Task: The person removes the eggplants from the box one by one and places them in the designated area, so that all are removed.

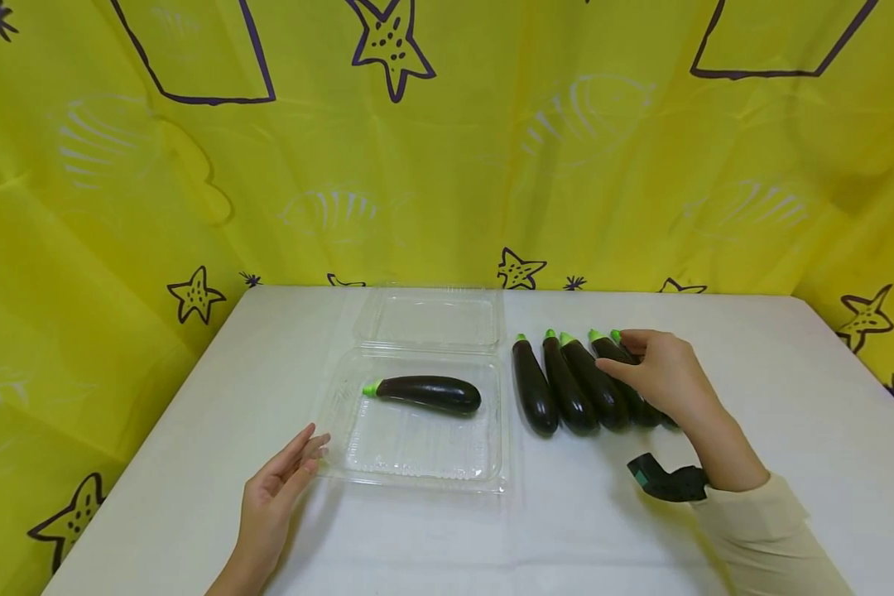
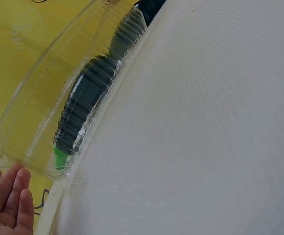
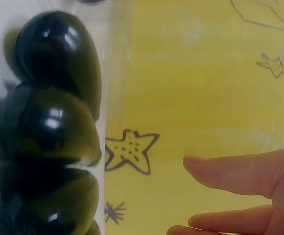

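Observation:
In the head view a clear plastic clamshell container (image 1: 425,463) lies unfolded, one eggplant (image 1: 428,393) on its side in the base. My left hand (image 1: 271,497) is at the base's left front corner, fingers relaxed and tips at the rim; whether they press on it I cannot tell. Right of the container, several eggplants (image 1: 534,389) lie in a row, green stem ends pointing away. Over the right end of that row hovers my right hand (image 1: 666,372), thumb and fingers apart and partly hiding the rightmost eggplants. The right wrist view shows nothing between thumb and fingers.
The container's lid (image 1: 428,319) lies flat behind its base, near the back edge of the white table (image 1: 194,463). A yellow patterned curtain (image 1: 447,165) hangs behind the table and at both sides. A dark wrist device (image 1: 670,480) sits on my right wrist.

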The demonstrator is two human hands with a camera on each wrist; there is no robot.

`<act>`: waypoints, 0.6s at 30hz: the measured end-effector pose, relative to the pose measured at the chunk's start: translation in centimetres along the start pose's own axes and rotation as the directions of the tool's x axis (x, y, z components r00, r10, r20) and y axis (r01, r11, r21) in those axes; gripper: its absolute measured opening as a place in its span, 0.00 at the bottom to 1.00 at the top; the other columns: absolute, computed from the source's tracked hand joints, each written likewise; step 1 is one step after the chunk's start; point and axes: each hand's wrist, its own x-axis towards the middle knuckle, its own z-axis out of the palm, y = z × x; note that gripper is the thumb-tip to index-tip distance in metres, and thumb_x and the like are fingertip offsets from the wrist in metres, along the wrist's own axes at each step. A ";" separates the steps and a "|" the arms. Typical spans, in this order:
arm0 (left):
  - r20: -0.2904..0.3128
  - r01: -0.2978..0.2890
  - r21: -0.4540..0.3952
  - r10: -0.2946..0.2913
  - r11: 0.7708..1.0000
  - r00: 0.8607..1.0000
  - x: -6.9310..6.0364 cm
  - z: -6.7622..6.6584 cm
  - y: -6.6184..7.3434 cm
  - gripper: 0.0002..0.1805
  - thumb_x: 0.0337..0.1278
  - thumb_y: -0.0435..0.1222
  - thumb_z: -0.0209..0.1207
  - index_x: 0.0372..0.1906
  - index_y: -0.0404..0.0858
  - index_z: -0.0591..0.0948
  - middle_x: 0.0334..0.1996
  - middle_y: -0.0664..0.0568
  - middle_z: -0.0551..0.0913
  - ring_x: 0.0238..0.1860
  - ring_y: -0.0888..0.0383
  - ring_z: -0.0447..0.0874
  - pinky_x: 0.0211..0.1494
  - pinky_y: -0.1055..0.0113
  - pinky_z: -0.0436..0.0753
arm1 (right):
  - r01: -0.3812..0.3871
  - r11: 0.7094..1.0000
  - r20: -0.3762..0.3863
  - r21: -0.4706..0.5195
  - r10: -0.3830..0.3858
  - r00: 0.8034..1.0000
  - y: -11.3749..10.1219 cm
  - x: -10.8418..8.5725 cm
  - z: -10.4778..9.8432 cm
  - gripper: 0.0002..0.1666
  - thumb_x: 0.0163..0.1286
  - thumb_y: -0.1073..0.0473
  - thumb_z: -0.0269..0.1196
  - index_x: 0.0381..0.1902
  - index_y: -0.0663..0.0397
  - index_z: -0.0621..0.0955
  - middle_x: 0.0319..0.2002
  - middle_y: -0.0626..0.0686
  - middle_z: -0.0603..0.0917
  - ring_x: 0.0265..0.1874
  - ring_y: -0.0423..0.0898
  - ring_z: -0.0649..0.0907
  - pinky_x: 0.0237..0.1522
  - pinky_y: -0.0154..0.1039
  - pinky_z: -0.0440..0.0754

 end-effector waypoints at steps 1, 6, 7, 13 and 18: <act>0.002 -0.003 -0.003 0.003 1.000 1.000 0.0 0.0 0.0 0.22 0.61 0.21 0.48 0.59 0.18 0.63 0.50 0.46 0.79 0.50 0.57 0.78 0.52 0.74 0.73 | 0.006 1.000 -0.004 0.002 -0.006 1.000 -0.2 0.0 0.1 0.37 0.60 0.49 0.64 0.55 0.76 0.71 0.50 0.71 0.75 0.48 0.65 0.75 0.48 0.58 0.71; -0.002 0.001 -0.004 -0.001 1.000 1.000 0.0 0.0 0.0 0.21 0.60 0.21 0.48 0.59 0.18 0.63 0.50 0.47 0.80 0.50 0.57 0.78 0.52 0.74 0.73 | 0.038 0.999 0.010 0.010 -0.038 0.999 -1.1 0.0 0.8 0.35 0.60 0.51 0.64 0.55 0.76 0.71 0.50 0.70 0.75 0.48 0.64 0.76 0.49 0.57 0.72; -0.005 0.006 -0.001 -0.006 1.000 1.000 0.0 0.0 0.0 0.21 0.60 0.21 0.48 0.59 0.18 0.63 0.50 0.47 0.80 0.50 0.57 0.78 0.52 0.74 0.73 | 0.050 0.999 0.017 0.007 -0.050 0.999 -1.3 0.0 1.1 0.35 0.60 0.51 0.64 0.54 0.76 0.71 0.50 0.70 0.76 0.48 0.64 0.76 0.48 0.57 0.72; -0.008 0.005 0.000 -0.005 1.000 1.000 0.0 0.0 0.0 0.21 0.61 0.21 0.48 0.59 0.18 0.64 0.50 0.46 0.80 0.50 0.57 0.78 0.52 0.74 0.73 | 0.115 0.993 0.040 -0.021 -0.114 0.993 -2.5 -0.1 2.4 0.33 0.58 0.52 0.66 0.53 0.74 0.74 0.49 0.68 0.77 0.47 0.62 0.77 0.47 0.56 0.74; -0.003 -0.014 -0.013 0.014 1.000 1.000 0.0 0.0 -0.1 0.21 0.60 0.20 0.47 0.58 0.17 0.63 0.50 0.46 0.79 0.50 0.58 0.78 0.52 0.74 0.73 | 0.143 0.990 0.050 -0.014 -0.142 0.989 -3.5 -0.1 3.4 0.31 0.56 0.55 0.67 0.52 0.72 0.75 0.46 0.66 0.79 0.46 0.60 0.78 0.46 0.54 0.75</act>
